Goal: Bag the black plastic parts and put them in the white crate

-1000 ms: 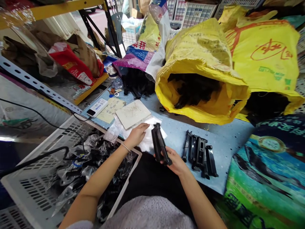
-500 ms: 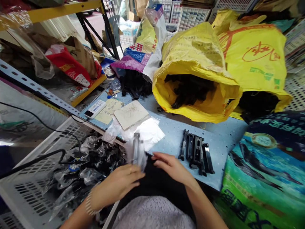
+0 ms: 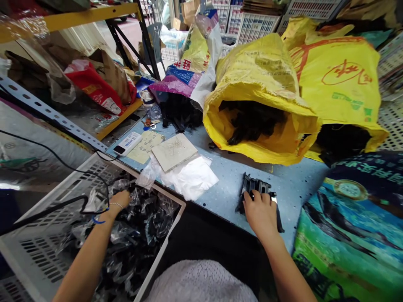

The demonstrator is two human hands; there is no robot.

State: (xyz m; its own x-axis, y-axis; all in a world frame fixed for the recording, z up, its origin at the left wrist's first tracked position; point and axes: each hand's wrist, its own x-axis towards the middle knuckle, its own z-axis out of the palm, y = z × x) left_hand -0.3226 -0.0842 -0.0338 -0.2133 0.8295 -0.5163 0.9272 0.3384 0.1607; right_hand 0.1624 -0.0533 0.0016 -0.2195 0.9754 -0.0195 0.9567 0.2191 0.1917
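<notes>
My right hand [image 3: 260, 212] rests on a small row of long black plastic parts [image 3: 251, 182] on the blue table. Its bent fingers close over one of the parts in the middle of the row. My left hand [image 3: 122, 199], a beaded bracelet at the wrist, reaches over the white crate [image 3: 181, 207] at the left. Black pieces in clear plastic bags [image 3: 151, 218] fill that crate. The fingers of this hand point away and are mostly hidden, so what they hold cannot be made out.
A stack of clear bags [image 3: 197, 178] lies under a cardboard piece [image 3: 174, 152] on the table [image 3: 225, 167]. Behind stand open yellow sacks [image 3: 261, 63] with black parts inside. A green-blue sack [image 3: 346, 226] borders the right. A black cable [image 3: 50, 214] crosses the crate.
My left hand has moved left from my lap to the crate, and the bagged part it held is no longer seen there. My right hand has moved right onto the black parts.
</notes>
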